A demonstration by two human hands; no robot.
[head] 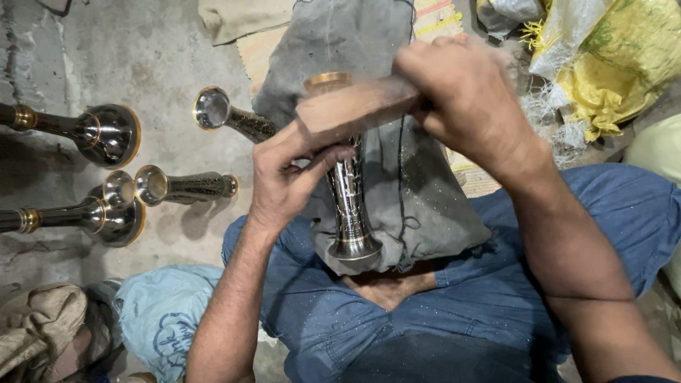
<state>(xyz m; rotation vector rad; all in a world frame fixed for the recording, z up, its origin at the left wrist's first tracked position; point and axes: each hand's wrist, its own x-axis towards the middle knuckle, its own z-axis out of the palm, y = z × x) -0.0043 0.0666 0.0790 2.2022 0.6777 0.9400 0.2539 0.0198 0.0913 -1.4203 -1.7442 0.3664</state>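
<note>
Left hand (287, 177) grips the slim engraved polished metal vase (349, 206) at mid-stem over the grey cloth (418, 191) on the lap; right hand (461, 99) clasps a brown wooden block (355, 106). Likely rigid, hefty, slippery; hold the patterned waist.

Bare forearms, no sleeves in view, no rings or watch on the left hand (287, 177) or the right hand (464, 103). Blue trousers (489, 305) — perhaps denim — speckled with fine glittering dust. A bare foot (389, 287) tucked between the legs.
</note>
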